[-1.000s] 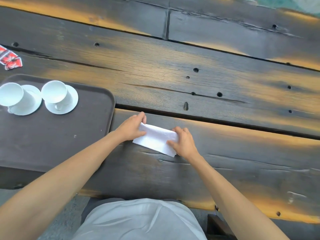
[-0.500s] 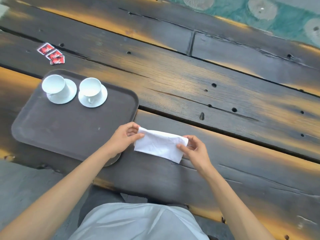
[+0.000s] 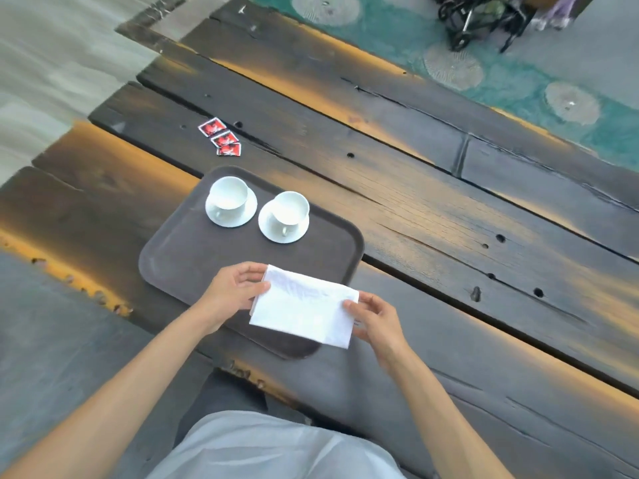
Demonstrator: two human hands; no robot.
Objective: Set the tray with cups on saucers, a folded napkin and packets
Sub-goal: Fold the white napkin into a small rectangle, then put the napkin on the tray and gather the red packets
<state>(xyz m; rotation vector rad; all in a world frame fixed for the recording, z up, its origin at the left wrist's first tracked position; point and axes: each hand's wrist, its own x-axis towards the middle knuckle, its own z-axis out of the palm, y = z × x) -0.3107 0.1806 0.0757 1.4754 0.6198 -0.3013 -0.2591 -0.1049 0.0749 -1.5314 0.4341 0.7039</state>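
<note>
A folded white napkin (image 3: 304, 305) hangs over the near right corner of the dark brown tray (image 3: 179, 257). My left hand (image 3: 235, 292) pinches its left edge and my right hand (image 3: 377, 319) pinches its right edge. At the far end of the tray stand two white cups, each on a white saucer: the left cup (image 3: 229, 195) on its saucer (image 3: 231, 217) and the right cup (image 3: 290, 208) on its saucer (image 3: 273, 233). Three red packets (image 3: 221, 138) lie on the table beyond the tray.
The table (image 3: 432, 209) is made of dark wooden planks with gaps and holes; its left end and near edge are close to the tray. A folded black stroller (image 3: 484, 19) stands on the teal floor beyond the table.
Both hands lifted the napkin from the table and carried it left, so it now hangs over the tray's near right corner. The view also swung left and back.
</note>
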